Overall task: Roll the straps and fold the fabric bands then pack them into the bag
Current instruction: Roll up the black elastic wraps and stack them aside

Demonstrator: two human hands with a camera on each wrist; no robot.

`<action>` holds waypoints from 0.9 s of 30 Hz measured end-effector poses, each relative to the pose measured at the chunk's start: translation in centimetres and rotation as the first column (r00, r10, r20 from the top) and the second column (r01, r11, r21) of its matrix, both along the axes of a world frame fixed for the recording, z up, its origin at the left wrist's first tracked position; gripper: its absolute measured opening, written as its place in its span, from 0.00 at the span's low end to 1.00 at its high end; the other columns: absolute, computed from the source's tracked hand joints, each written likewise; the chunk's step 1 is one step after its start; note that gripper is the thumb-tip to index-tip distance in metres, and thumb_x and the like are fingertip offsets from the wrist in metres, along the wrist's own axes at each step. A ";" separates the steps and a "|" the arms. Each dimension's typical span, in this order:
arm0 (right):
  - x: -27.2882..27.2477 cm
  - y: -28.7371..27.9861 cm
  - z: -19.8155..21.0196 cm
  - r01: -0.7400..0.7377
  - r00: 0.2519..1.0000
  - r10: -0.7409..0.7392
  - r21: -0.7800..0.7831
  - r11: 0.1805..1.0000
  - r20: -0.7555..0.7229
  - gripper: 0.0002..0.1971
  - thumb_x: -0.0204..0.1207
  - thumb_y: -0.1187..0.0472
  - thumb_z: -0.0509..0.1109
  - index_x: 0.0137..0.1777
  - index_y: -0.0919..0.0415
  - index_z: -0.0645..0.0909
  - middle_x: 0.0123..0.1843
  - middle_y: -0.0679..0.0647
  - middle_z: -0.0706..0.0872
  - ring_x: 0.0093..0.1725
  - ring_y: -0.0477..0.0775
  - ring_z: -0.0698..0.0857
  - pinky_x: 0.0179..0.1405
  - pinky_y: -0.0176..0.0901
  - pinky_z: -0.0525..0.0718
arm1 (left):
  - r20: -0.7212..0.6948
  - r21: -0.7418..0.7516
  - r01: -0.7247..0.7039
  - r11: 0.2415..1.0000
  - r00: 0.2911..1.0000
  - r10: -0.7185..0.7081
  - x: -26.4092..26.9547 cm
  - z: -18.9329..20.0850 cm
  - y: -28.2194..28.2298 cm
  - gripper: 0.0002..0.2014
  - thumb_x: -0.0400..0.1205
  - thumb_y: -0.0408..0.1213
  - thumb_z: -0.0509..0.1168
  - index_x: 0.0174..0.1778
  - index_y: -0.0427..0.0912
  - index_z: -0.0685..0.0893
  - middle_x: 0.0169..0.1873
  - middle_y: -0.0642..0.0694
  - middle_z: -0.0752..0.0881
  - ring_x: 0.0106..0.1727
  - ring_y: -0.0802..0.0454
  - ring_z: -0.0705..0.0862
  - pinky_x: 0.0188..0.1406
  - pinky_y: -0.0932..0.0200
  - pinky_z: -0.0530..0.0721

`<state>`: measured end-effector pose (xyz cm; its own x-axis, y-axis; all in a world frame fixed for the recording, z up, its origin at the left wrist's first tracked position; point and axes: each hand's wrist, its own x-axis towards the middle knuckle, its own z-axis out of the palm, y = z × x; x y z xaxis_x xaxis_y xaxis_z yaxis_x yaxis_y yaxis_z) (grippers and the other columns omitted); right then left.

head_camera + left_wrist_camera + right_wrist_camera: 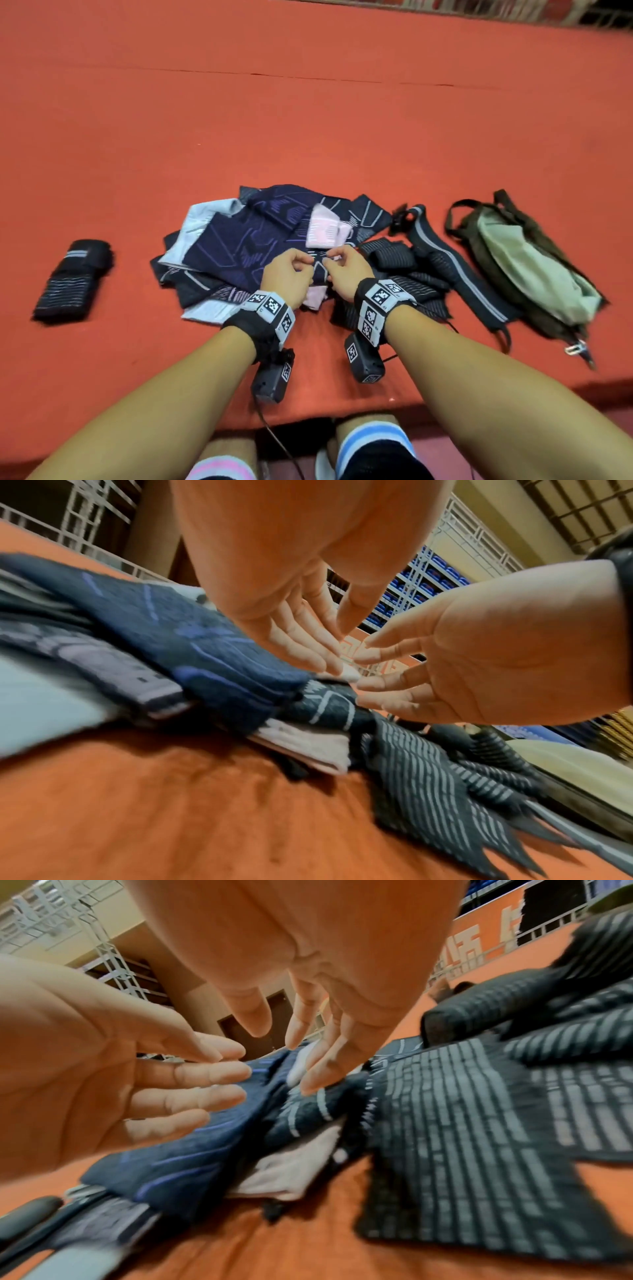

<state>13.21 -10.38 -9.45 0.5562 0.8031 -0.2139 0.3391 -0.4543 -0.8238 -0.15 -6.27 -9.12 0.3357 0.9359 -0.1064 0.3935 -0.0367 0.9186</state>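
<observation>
Broadly, your orange felt surface point(308, 120) fills the frame; white railings cross the top edge. At centre lies the heap of navy, grey and pink fabric bands point(239, 240), black ribbed straps point(404, 270) right of it, the olive bag point(524, 263) far right. Your left hand point(287, 277) and right hand point(346, 270) hover fingertip to fingertip above the heap, fingers loosely extended, holding nothing. No legible writing.

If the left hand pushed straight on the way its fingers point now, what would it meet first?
Most likely the right hand: the left hand points at it, fingertips nearly meeting over the dark patterned band on the pile. Depth is unclear; it might graze that band first.
</observation>
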 end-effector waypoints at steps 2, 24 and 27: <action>2.1 -1.5 -0.3 0.045 0.998 -0.044 -0.012 0.999 0.039 0.05 0.75 0.53 0.71 0.49 0.45 0.79 0.46 0.49 0.87 0.50 0.56 0.88 0.62 0.50 0.84 | -0.023 -0.048 0.054 0.997 0.998 -0.055 2.1 -1.4 -0.8 0.09 0.70 0.43 0.66 0.40 0.62 0.86 0.32 0.53 0.91 0.37 0.49 0.92 0.43 0.39 0.92; 8.5 -4.3 0.1 0.189 0.977 -0.195 0.069 0.980 0.087 0.12 0.76 0.51 0.73 0.39 0.57 0.78 0.40 0.51 0.87 0.46 0.59 0.86 0.47 0.47 0.80 | -0.054 -0.032 0.020 0.999 0.998 -0.022 5.0 -3.9 -3.6 0.03 0.78 0.47 0.72 0.42 0.54 0.87 0.36 0.55 0.90 0.39 0.53 0.89 0.47 0.48 0.89; 6.2 -4.4 1.5 0.039 0.985 -0.076 0.230 0.972 0.154 0.12 0.74 0.51 0.73 0.37 0.58 0.77 0.38 0.52 0.85 0.40 0.54 0.83 0.44 0.49 0.79 | 0.152 -0.268 0.002 0.963 0.988 0.040 5.1 -1.4 -4.2 0.16 0.85 0.56 0.63 0.47 0.48 0.89 0.41 0.47 0.91 0.37 0.52 0.86 0.32 0.57 0.81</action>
<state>19.43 -14.74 -7.99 0.6153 0.7856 0.0651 0.4542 -0.2859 -0.8438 4.94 -10.42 -10.52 0.3502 0.8870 -0.3010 0.2440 0.2239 0.9436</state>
